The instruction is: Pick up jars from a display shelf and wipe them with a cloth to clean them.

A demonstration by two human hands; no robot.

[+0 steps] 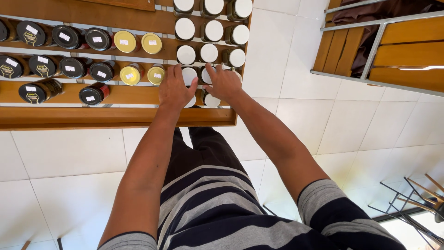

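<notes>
Wooden shelf (115, 118) of white-lidded jars (185, 28), white tiled floor (296, 115), both hands (175, 88) reaching

The left hand (174, 89) and right hand (223, 83) cover most of the white-lidded jars (189, 75) near the wooden shelf's (115, 118) right end. The top jars and far-left black-lidded jars (4, 30) are cut off.

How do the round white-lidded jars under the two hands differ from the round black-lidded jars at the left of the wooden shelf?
The white-lidded jars have plain lids; the black-lidded jars carry small white stickers on theirs. The white-lidded jars are touched by the left hand and right hand; the black-lidded jars stand untouched. Both kinds stand in rows on the wooden shelf.
</notes>
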